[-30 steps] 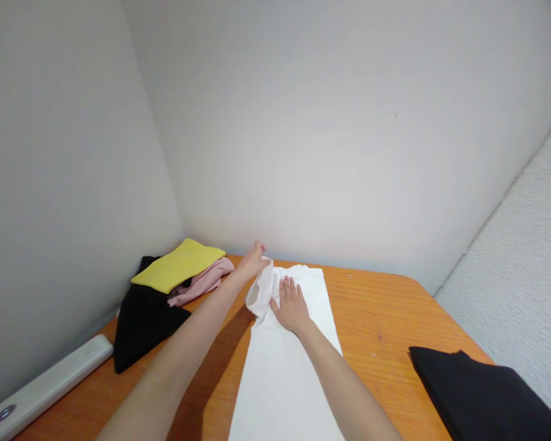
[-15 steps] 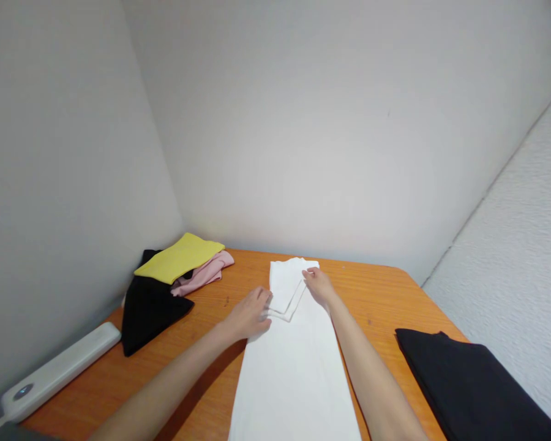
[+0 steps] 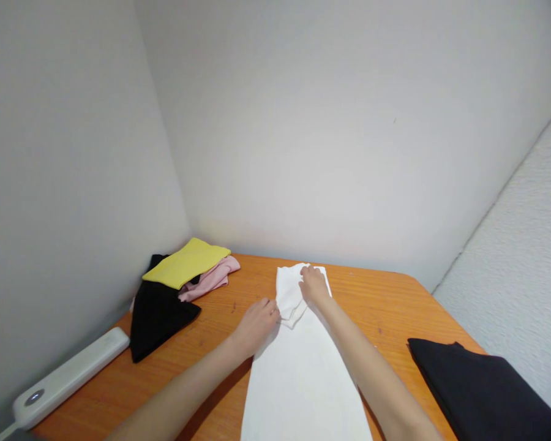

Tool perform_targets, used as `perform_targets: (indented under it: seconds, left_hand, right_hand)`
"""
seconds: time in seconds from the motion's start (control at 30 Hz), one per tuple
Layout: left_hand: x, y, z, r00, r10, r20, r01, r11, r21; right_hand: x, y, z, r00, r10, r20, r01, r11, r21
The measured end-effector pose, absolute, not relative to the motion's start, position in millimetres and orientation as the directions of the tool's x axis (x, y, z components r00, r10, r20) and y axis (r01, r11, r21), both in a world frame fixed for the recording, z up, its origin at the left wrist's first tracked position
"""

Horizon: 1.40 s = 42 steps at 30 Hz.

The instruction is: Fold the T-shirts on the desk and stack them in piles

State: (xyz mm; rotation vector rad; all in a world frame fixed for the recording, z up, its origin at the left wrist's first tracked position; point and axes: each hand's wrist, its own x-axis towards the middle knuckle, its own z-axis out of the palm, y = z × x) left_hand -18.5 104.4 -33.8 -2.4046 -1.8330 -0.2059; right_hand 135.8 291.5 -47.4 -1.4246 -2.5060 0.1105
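A white shirt [image 3: 303, 380], folded into a long narrow strip, stretches from the near edge of view towards the back of the table. Near its far end lies a folded-over flap with a pointed, hemmed corner, now slightly bunched. My left hand [image 3: 261, 321] is at the strip's left edge, fingers curled on the flap's lower left side. Farther back, my right hand [image 3: 314, 284] has its fingers bent over the cloth near the far right corner, gripping it. Both hands partly cover the cloth; the fingertips are partly hidden.
On the orange wooden table [image 3: 371, 294], a yellow cloth [image 3: 188, 263], a pink cloth [image 3: 211, 278] and a black cloth [image 3: 158, 318] are heaped at back left. A white elongated device [image 3: 73, 373] lies at left. A folded black garment [image 3: 482, 386] is at right. Walls [image 3: 294, 135] enclose the table.
My right hand has shifted slightly onto the cloth, with its fingers more curled. The flap has become crumpled and its corner narrower. The whole view has shifted a little.
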Motion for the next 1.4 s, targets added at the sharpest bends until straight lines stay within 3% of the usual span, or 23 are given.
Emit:
perform_targets:
  seconds: [0.2, 0.43, 0.53, 0.73, 0.83, 0.93, 1.03, 1.2, 1.4]
  left_hand:
    - [-26, 102, -47, 0.288, 0.945, 0.157, 0.950, -0.303, 0.082]
    - [-47, 105, -69, 0.391, 0.894, 0.217, 0.891, -0.427, 0.155]
    - [-45, 110, -60, 0.389, 0.899, 0.202, 0.902, -0.416, 0.114]
    - [-28, 78, -36, 0.322, 0.913, 0.249, 0.931, -0.354, 0.093]
    - [-20, 47, -36, 0.388, 0.902, 0.190, 0.897, -0.417, 0.145]
    - [-15, 26, -46, 0.436, 0.894, 0.101, 0.877, -0.448, 0.174]
    - [-14, 19, -56, 0.418, 0.907, 0.045, 0.895, -0.420, 0.151]
    - [-13, 7, -45, 0.435, 0.897, 0.075, 0.893, -0.441, 0.090]
    - [-14, -64, -26, 0.695, 0.718, 0.043, 0.705, -0.692, 0.155]
  right_hand:
    - [134, 261, -68, -0.712, 0.693, 0.115, 0.680, 0.721, -0.133]
    - [141, 257, -85, -0.729, 0.663, 0.168, 0.660, 0.747, -0.084]
    - [141, 258, -72, -0.738, 0.653, 0.172, 0.648, 0.756, -0.092]
    - [162, 223, -52, -0.677, 0.664, 0.318, 0.679, 0.730, -0.080]
    - [192, 178, -56, -0.662, 0.711, 0.235, 0.705, 0.698, -0.127]
    - [226, 132, -67, -0.736, 0.661, 0.149, 0.642, 0.750, -0.159]
    - [249, 104, -75, -0.778, 0.618, 0.111, 0.602, 0.784, -0.151]
    - [266, 80, -65, -0.765, 0.637, 0.095, 0.620, 0.768, -0.158]
    - [320, 10, -43, -0.903, 0.429, 0.013, 0.419, 0.887, -0.193]
